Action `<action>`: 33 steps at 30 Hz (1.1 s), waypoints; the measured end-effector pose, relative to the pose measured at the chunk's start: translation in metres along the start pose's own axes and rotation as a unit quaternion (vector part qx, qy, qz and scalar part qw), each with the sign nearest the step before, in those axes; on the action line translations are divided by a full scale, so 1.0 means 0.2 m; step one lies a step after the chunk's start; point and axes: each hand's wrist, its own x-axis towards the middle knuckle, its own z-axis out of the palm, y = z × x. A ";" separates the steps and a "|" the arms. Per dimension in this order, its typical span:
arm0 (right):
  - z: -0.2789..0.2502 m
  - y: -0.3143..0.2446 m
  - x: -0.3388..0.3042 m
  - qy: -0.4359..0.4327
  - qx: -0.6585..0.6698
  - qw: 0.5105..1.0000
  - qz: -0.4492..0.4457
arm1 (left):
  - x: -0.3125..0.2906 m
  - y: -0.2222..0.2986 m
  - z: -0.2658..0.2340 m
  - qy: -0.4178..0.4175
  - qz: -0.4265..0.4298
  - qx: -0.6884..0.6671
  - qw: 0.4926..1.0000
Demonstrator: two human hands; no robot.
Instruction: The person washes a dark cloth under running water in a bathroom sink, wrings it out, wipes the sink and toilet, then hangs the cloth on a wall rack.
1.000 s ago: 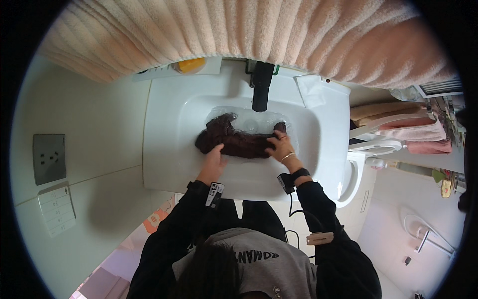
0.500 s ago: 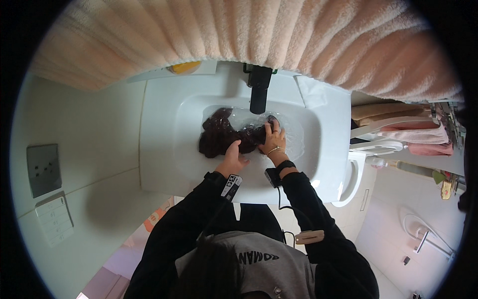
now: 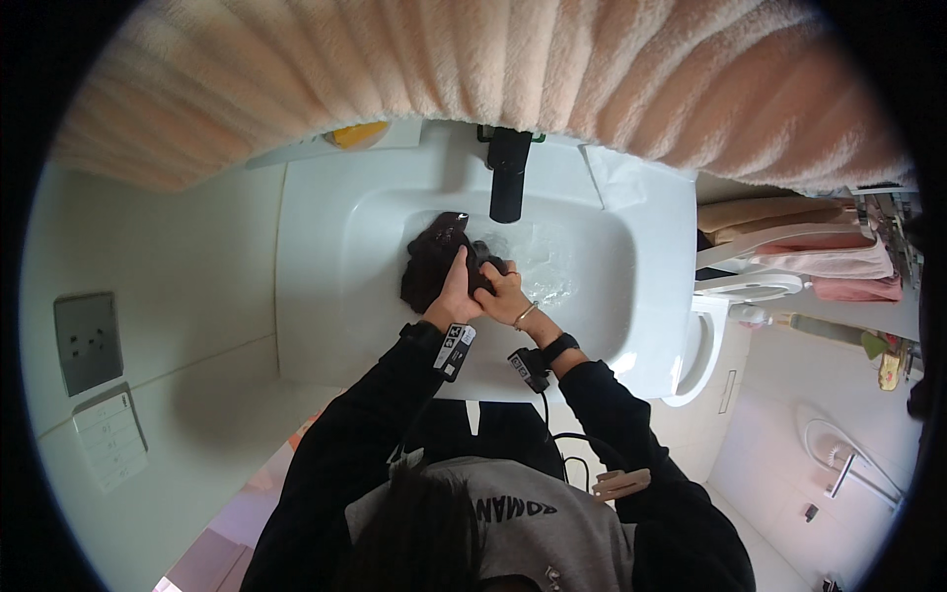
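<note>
In a bathroom, a white washbasin [image 3: 619,326] is set beside a tiled wall fitted with a grey socket plate [image 3: 87,343], and the top of the view is covered by pale peach plush fabric [image 3: 473,69]. A soaked dark brown cloth [image 3: 426,276] is bunched in shallow water [image 3: 552,281] in the left half of the bowl. Its right end is gripped by the bent fingers of the right hand [image 3: 505,296]. The left hand [image 3: 456,296] is laid along the cloth close against the right; how firmly it is closed cannot be told. As judged from this, the wetting is done and handling in the water is under way; the cloth has not yet been lifted out or spread.

The widest room for movement is offered to the right, where water and the sloping bowl wall are seen. Less is left on the left side. The back is overhung by a black faucet [image 3: 507,183], whose spout could be bumped by a raised hand. The front rim is crossed by both forearms, and a black cable [image 3: 548,419] hangs near it.
</note>
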 end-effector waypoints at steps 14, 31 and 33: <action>-0.28 -0.25 0.07 0.043 0.496 0.818 0.289 | 0.14 -0.11 0.06 -0.022 0.139 0.082 0.987; -0.26 0.05 0.05 0.027 -0.463 0.885 0.048 | -0.02 -0.10 -0.15 0.189 0.038 0.188 0.963; -0.15 0.03 0.10 -0.072 -0.371 0.926 0.012 | -0.03 -0.07 -0.20 0.175 0.064 0.184 0.965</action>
